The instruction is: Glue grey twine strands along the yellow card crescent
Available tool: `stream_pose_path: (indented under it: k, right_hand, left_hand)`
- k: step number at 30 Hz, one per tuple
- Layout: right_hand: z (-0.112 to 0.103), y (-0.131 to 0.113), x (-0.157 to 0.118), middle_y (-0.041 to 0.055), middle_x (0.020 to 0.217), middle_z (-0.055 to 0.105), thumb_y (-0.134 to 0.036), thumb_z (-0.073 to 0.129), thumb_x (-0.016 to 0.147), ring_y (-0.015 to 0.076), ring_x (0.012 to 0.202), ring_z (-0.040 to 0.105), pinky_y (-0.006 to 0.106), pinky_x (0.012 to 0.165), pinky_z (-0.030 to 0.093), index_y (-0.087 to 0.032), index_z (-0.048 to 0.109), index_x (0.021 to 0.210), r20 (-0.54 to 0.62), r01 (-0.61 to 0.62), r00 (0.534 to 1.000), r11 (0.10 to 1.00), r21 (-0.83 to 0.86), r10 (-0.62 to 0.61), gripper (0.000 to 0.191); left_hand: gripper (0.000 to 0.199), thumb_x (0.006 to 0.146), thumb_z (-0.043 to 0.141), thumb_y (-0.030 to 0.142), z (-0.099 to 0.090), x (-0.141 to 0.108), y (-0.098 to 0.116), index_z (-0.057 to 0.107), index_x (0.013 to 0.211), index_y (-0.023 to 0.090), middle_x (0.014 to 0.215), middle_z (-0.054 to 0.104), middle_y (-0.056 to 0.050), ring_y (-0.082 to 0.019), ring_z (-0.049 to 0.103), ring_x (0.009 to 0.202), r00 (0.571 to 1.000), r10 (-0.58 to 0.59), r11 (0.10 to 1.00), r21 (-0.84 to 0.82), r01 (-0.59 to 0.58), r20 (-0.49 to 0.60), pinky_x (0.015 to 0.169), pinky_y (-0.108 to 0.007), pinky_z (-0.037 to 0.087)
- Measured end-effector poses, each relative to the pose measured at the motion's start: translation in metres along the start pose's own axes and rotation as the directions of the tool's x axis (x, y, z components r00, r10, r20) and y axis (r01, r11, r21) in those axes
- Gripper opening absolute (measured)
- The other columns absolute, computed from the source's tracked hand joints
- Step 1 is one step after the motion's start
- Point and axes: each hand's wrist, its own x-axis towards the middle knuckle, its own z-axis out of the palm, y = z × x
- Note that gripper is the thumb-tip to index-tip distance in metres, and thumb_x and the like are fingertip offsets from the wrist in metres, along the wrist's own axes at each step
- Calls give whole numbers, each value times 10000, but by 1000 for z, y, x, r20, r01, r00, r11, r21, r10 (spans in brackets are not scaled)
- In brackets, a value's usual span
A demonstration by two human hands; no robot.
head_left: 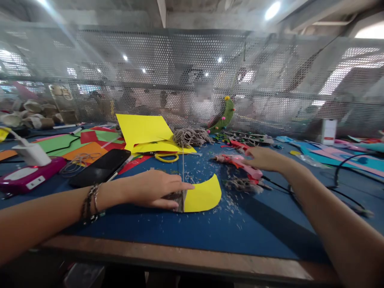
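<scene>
A curved yellow paper cut-out lies on the blue table, its left end covered by strands of grey-brown cord. My left hand lies flat over that left end, with index finger and thumb stretched out and pressing the cord and paper down. From there a single cord runs up to a loose bundle of cord. Farther right, my right hand has its fingers curled at the back of a pink glue gun, whose nozzle points left. Part of its grip on the gun is hidden.
Yellow sheets lie over yellow-handled scissors. On the left are a black phone, a purple power strip and coloured paper. A black cable trails right from the gun. A perforated metal screen stands behind.
</scene>
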Motion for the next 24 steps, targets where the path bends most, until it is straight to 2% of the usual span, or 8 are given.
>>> stream_pose_path:
  k: [2,4,8,13,16,21,24]
  right_hand:
    - [0,9,-5,10,341,456,-388,633,597,87,303,359,235,343,241,-193,424,337,168,-21,985,999,-26,25,386]
    - [3,15,-10,26,406,512,-430,549,689,100,349,415,235,368,284,-190,465,403,304,-29,952,999,-38,39,383]
    - [11,24,-13,38,506,555,-455,420,790,122,454,480,246,454,345,-194,484,523,379,-33,924,998,-55,51,379]
    - [15,30,-9,71,620,568,-361,400,813,145,550,502,272,542,361,-210,426,594,289,-85,951,992,-94,109,268]
    - [13,27,-6,73,627,556,-327,364,823,151,547,495,282,542,351,-214,402,665,226,-153,958,982,-111,175,198]
    - [9,15,-2,57,655,501,-284,346,806,153,575,460,289,559,327,-211,350,716,86,-232,965,960,-154,247,116]
    - [9,4,-1,36,661,482,-249,354,779,143,582,445,271,556,316,-203,362,742,43,-254,964,956,-146,263,59]
  left_hand:
    - [358,894,384,311,4,1,-1,444,1212,158,992,564,-101,-212,555,794,1000,3,1000,-25,-4,-19,637,-280,395]
    - [287,893,366,241,9,2,-3,526,1108,139,961,562,-102,-206,541,815,998,-15,994,-110,8,-57,687,-288,404]
    - [197,870,408,192,15,5,-7,564,981,146,914,550,-75,-182,521,807,994,-67,971,-233,45,-90,709,-278,405]
    - [109,871,466,224,13,12,-10,547,868,151,893,530,-44,-141,519,783,992,-110,941,-326,87,-54,687,-230,406]
    - [126,883,448,229,14,13,-10,539,837,154,909,514,-51,-149,507,783,990,-136,930,-349,113,-40,690,-251,395]
    - [141,902,383,206,13,10,-5,480,809,164,1038,519,-71,-200,413,966,979,-127,946,-316,71,-162,852,-323,313]
    - [135,905,347,183,10,7,-2,466,840,177,1016,555,-41,-196,394,961,982,-131,927,-367,72,-139,854,-325,284]
